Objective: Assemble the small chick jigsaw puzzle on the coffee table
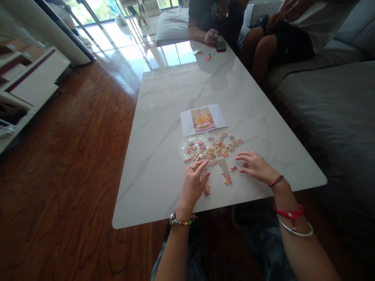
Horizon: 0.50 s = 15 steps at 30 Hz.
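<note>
My left hand (193, 182) hovers over the left side of a partly joined jigsaw strip (225, 171), thumb apart from the outstretched fingers. It covers some of the pieces there. To the right, my right hand (258, 167) is open, its thumb and fingers spread around a dark pink puzzle piece (245, 164); contact cannot be made out. Another small piece (233, 168) lies between that hand and the strip. Beyond both hands is a heap of loose puzzle pieces (222, 148), orange, pink and purple, some on a clear plastic sheet or tray (184, 146).
A creased paper with a printed cartoon picture (202, 119) lies behind the pieces on the white marble-look table (164, 171). At the far end, a person's hand (211, 36) rests near a dark device (220, 46). Another person sits on the grey sofa (328, 86).
</note>
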Tool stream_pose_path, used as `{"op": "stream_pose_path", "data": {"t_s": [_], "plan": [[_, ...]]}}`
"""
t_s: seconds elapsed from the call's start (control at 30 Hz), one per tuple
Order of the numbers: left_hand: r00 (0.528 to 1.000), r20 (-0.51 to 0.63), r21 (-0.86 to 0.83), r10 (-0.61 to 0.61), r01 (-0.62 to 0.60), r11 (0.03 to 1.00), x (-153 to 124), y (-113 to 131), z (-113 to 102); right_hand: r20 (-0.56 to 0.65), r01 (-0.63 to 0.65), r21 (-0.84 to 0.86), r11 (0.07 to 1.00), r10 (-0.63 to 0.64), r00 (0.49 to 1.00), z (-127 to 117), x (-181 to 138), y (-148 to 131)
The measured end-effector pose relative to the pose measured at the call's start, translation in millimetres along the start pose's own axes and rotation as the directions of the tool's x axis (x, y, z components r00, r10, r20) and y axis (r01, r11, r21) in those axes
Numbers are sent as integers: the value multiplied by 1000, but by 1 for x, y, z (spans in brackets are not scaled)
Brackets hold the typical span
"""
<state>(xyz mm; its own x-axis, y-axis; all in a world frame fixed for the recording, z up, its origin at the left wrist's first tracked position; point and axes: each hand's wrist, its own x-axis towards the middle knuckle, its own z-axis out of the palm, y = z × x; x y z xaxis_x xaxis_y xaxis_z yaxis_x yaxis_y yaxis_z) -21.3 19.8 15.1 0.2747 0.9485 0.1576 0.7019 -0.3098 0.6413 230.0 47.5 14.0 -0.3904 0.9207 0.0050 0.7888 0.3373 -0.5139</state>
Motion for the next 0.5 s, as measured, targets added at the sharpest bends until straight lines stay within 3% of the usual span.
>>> {"op": "stream_pose_path", "data": {"t_s": [0.1,0.2,0.3,0.5], "plan": [[986,94,78,137,-145,986,-1,14,13,16,-14,-44,999,15,1000,4,0,-3],[963,196,90,183,-203,975,-2,29,28,5,-65,-106,992,66,998,4,-1,-1],[957,245,80,155,-179,981,-2,37,37,2,-83,-126,989,84,996,3,-2,5],[973,221,66,63,-79,995,-2,40,39,7,-51,-95,994,52,999,4,-2,11]]}}
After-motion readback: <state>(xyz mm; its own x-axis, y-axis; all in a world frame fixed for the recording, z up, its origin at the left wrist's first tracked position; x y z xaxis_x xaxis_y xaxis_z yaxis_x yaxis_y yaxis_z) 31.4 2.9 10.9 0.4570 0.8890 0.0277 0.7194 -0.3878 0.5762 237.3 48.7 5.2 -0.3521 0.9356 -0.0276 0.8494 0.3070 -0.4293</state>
